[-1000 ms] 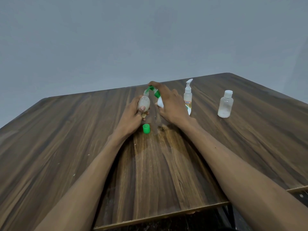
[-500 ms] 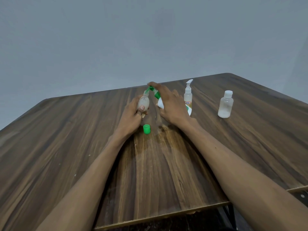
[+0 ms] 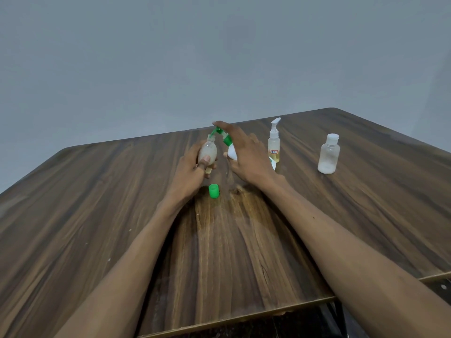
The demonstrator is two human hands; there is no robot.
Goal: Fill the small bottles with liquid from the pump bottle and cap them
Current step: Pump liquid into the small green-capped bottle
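Observation:
My left hand (image 3: pixel 192 170) grips a small clear bottle (image 3: pixel 208 151) with whitish liquid inside, held upright with its mouth open. My right hand (image 3: pixel 246 154) holds a white pump bottle with a green pump head (image 3: pixel 225 139), a finger pressing on top; the green nozzle points into the small bottle's mouth. A green cap (image 3: pixel 214 191) lies on the table just in front of my left hand. A small clear bottle with a white cap (image 3: pixel 328 153) stands to the right.
A slim pump bottle with yellowish liquid and a white pump (image 3: pixel 274 142) stands just behind my right hand. The wooden table (image 3: pixel 97 203) reaches its front edge near my forearms; a grey wall rises behind it.
Both hands and the bottles stay almost where they were; my right hand keeps pressing the green pump over the small bottle.

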